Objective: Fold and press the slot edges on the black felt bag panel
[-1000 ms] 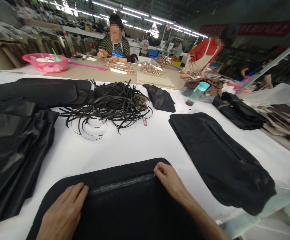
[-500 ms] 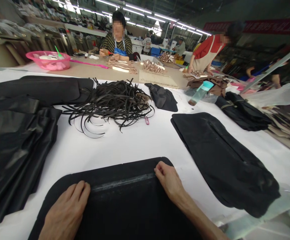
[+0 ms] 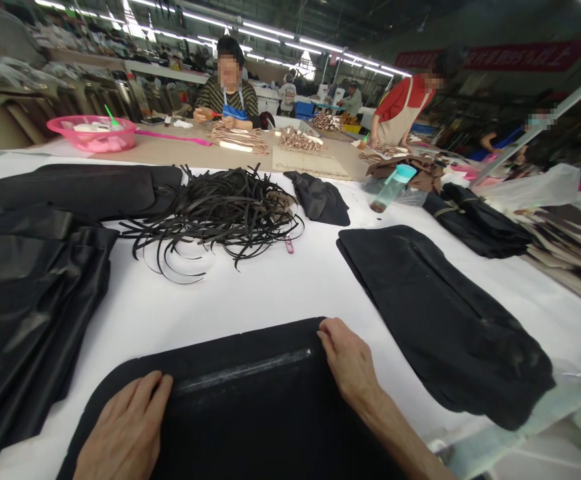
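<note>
A black panel with rounded corners lies in front of me, a narrow greyish strip running across its upper part. My left hand rests on its left side, palm down, fingers laid on the surface near the strip's left end. At the upper right corner, my right hand pinches the panel's edge between thumb and fingers. To the right lies a stack of similar black panels, the top one with a long slit-like line. The panel's near edge is out of view.
Black thin strips lie tangled on the white table cover, beside a small pink tool. Black sheets are heaped at left. A bottle with a turquoise lid and a pink basin stand farther back. Two co-workers face the table.
My right hand has shifted slightly right to the panel's corner, uncovering the strip's right end. My left hand has moved a little left and down. The view has shifted slightly.
</note>
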The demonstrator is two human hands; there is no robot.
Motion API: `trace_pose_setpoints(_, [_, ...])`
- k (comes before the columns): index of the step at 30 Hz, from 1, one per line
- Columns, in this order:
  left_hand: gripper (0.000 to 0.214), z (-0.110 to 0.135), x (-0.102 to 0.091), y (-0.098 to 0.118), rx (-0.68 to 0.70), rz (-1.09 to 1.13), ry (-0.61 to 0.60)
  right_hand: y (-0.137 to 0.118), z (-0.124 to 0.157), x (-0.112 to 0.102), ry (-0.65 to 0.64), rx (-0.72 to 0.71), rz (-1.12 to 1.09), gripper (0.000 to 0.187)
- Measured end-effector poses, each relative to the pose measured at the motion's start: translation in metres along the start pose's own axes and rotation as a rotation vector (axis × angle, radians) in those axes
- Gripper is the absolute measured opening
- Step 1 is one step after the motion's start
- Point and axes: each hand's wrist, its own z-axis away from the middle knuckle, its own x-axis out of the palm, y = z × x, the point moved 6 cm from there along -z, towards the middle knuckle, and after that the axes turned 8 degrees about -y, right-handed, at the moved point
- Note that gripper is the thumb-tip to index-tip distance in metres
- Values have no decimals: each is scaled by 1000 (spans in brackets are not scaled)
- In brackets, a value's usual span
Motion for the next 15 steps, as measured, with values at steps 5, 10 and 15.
trace_pose_setpoints(5, [44,0,-20,15,73,30,171,-29,25,3,110,-276,-54,34])
trace_pose_setpoints(10, [60,-23,-32,72,236,86,64,-57,36,28,61,-418,142,42])
trace_pose_setpoints(15, [62,-44,-26,104,195,71,-219,-72,35,37,4,-455,397,50])
